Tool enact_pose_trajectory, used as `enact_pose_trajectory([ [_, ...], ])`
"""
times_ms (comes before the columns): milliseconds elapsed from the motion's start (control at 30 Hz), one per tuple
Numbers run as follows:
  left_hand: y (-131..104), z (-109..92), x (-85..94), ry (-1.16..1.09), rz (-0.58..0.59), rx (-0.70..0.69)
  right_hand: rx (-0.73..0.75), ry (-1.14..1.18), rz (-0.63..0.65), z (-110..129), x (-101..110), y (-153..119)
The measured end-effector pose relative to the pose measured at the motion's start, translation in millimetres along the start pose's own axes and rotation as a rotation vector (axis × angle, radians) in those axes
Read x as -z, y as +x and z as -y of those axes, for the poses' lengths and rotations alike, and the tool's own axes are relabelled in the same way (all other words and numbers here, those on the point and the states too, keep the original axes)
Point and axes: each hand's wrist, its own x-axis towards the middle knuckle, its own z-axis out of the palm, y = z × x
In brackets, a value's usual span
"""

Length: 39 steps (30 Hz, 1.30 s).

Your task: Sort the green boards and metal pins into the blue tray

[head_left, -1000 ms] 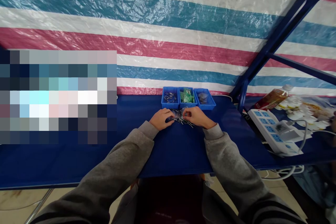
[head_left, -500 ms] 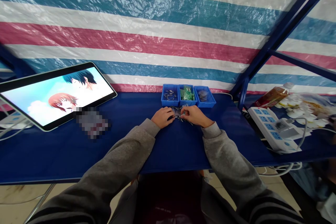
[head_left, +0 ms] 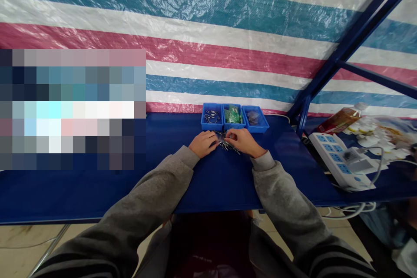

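Note:
A loose pile of thin metal pins or screws (head_left: 224,145) lies on the blue table, with a bit of clear plastic film among them. At the pile's left side rests my left hand (head_left: 204,143), palm down, its fingers stretched out and the tips touching the edge. My right hand (head_left: 244,141) is over the right side, thumb and forefinger pinched together; what they hold is too small to make out. Just behind stand three blue bins: the left bin (head_left: 203,124) holds similar metal pieces, the middle bin (head_left: 233,126) green packets, the right bin (head_left: 257,129) clear plastic bags.
A white power strip (head_left: 337,160) with a plugged-in adapter sits at the right, with cables hanging below. Behind it are a drink bottle (head_left: 342,117) and several white pieces (head_left: 374,139). A blue metal frame (head_left: 339,58) rises there. The left side is blurred by pixelation.
The pins between my hands are spread wider and show more plainly. My right hand stays pinched and has barely shifted. The view has moved slightly.

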Motion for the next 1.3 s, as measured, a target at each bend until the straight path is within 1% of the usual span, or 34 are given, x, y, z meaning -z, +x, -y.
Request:
enact_pose_trajectory([
  [133, 0, -2, 0.8, -0.064, -0.074, 0.049, 0.010, 0.004, -0.052, 0, 1, 0],
  [233, 4, -4, 3.6, -0.123, -0.153, 0.093, 0.030, 0.035, -0.111, -1, 2, -1],
  [300, 11, -5, 7.1, -0.164, -0.217, 0.099, 0.041, 0.059, -0.189, -1, 3, -2],
  [400, 23, -7, 11.2, -0.235, -0.312, 0.094, 0.010, 0.089, -0.323, -2, 4, -4],
  [500, 28, -8, 9.6, -0.297, -0.385, 0.142, -0.036, 0.104, -0.386, -2, 6, -5],
  [667, 21, -9, 2.5, -0.398, -0.441, 0.229, -0.031, 0.174, -0.368, 2, 5, -5],
  [767, 18, -9, 2.6, -0.445, -0.483, 0.292, 0.002, 0.230, -0.335, 3, 2, -5],
  [867, 18, -10, 3.6, -0.477, -0.502, 0.313, 0.020, 0.261, -0.300, 4, -1, -5],
  [1033, 18, -14, 3.8, -0.507, -0.496, 0.311, 0.030, 0.280, -0.281, 4, -5, -5],
  [1300, 18, -18, 5.8, -0.664, -0.450, 0.342, 0.036, 0.353, -0.241, 9, -3, -6],
])
